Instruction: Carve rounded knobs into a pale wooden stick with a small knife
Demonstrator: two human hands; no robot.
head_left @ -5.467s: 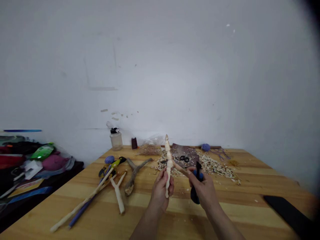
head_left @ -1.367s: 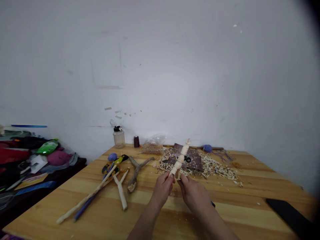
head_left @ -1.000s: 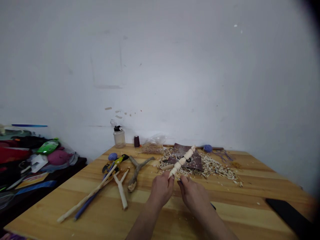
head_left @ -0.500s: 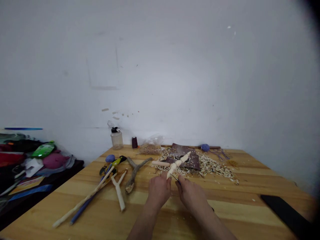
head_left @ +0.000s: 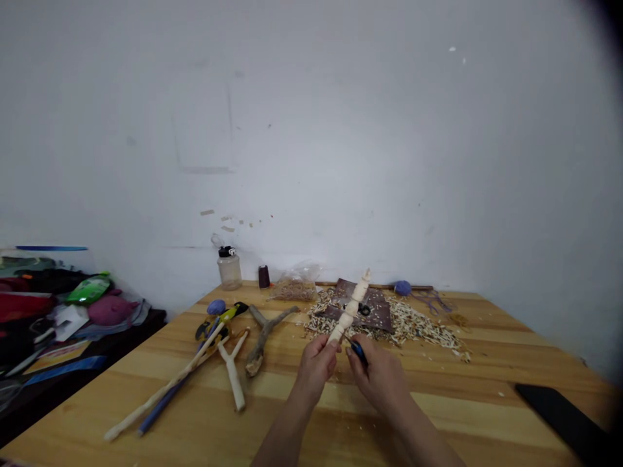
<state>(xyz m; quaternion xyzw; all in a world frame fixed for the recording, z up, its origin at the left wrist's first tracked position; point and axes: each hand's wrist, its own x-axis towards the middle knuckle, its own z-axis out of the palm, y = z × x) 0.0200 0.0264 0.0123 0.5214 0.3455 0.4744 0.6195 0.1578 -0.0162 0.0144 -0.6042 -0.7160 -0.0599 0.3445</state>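
Observation:
My left hand point(head_left: 316, 371) grips the lower end of a pale carved wooden stick point(head_left: 349, 308), which has rounded, beaded segments and rises tilted to the right. My right hand point(head_left: 374, 377) is closed around a blue-handled carving knife point(head_left: 359, 352), held close to the stick's lower part. Most of the blade is hidden by my fingers, and I cannot tell whether it touches the wood. Both hands are low over the wooden table point(head_left: 311, 408), near each other.
Forked branches point(head_left: 260, 344) and long peeled sticks point(head_left: 165, 386) lie left of my hands. Wood shavings point(head_left: 418, 331) surround a dark leather pad point(head_left: 363, 308) with scissors on it. A bottle point(head_left: 230, 269) stands at the back. A black strip point(head_left: 559, 415) lies at the right.
The carved stick has swung from a low rightward tilt to a steeper, more upright one. The knife's blue handle now shows at my right hand, and the view has shifted slightly.

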